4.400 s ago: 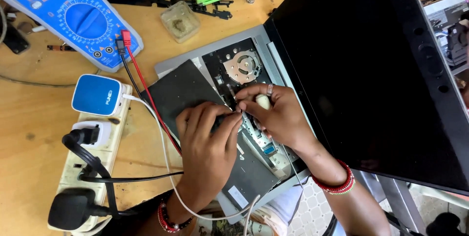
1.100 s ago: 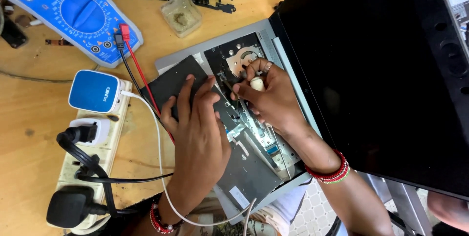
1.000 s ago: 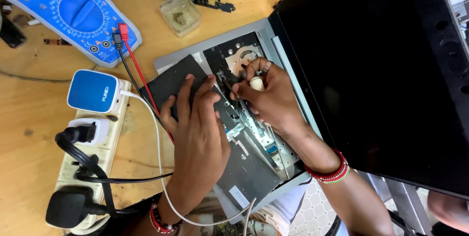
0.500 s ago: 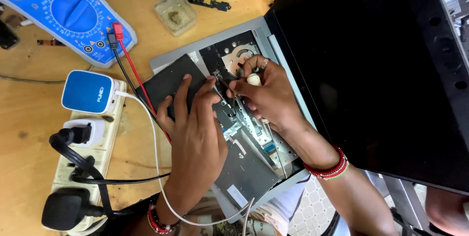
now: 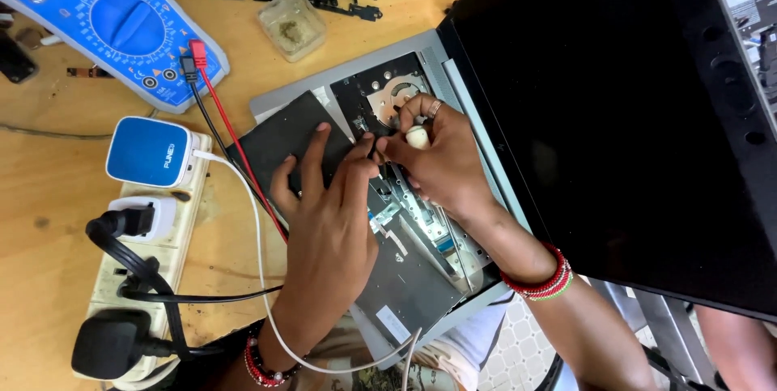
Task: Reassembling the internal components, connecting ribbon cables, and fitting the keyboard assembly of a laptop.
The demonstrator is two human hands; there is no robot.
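Both hands shifted up the opened laptop (image 5: 421, 278) | right hand (image 5: 441, 160) – grips screwdriver (image 5: 416, 137) | left hand (image 5: 328, 213) – flat, released

Opened grey laptop (image 5: 421, 278) on table, white-handled screwdriver (image 5: 416, 137) upright inside.

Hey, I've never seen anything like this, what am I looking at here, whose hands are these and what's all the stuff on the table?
This is one view from a camera worn on a person's head, looking down at their own bare hands. An opened laptop with its insides exposed lies on a wooden table. The right hand grips a small screwdriver with a pale handle; the left hand rests flat on the laptop's dark panel. Nearby lie a blue multimeter with red and black leads, a power strip with plugs, and a small clear box.
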